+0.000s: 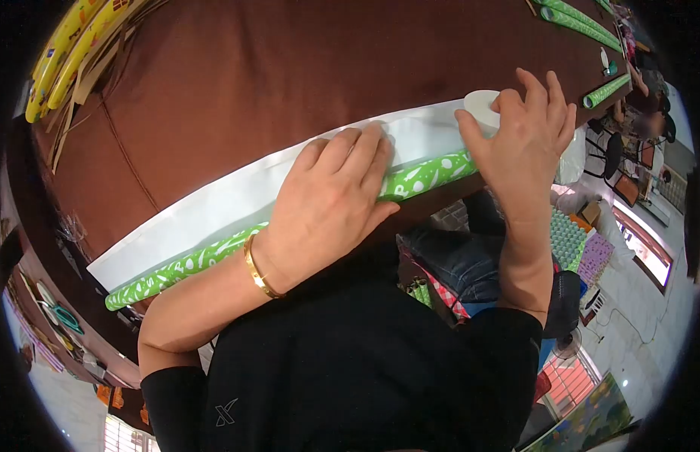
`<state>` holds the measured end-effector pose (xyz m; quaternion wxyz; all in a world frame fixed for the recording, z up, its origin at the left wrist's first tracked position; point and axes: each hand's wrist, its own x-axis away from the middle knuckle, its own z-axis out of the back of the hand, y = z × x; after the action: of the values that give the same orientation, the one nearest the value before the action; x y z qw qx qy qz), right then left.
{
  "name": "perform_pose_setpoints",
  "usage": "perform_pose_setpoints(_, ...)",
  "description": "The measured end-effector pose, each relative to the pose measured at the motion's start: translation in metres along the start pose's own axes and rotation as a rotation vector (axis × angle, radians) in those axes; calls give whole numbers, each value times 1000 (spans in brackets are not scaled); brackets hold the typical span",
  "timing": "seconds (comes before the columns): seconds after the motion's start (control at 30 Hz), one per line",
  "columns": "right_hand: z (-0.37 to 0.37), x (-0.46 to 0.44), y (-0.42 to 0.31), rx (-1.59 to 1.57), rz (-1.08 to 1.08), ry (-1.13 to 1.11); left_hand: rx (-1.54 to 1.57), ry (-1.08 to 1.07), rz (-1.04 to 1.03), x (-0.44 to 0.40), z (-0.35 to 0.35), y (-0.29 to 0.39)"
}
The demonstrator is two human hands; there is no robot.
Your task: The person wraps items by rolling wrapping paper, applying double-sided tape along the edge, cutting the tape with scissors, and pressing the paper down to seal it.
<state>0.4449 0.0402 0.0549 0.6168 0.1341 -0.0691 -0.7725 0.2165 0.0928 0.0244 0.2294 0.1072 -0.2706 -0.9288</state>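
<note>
A green printed roll (429,175), probably paper, lies before you along the near edge of the brown table (290,68), a white strip (214,205) beyond it. It looks light, slick and easily creased; hold it with a flat palm. Your left hand (331,188) spans both, fingers together. Your right hand (519,139) bends at a white ring (474,102), outer fingers spread; whether it pinches, I cannot tell.

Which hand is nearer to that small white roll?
Right. The right hand is at the white roll, thumb beside it. The left hand is farther left, lying across the white sheet and green patterned roll.
</note>
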Motion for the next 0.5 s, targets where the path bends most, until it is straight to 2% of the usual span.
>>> perform_pose_setpoints(0.23, 2, 3, 1, -14, 5, -1, -23, -93, 34, -2, 2, 5)
perform_pose_setpoints(0.5, -3, 3, 2, -18, -14, -3, -34, -73, 9, -13, -1, 6)
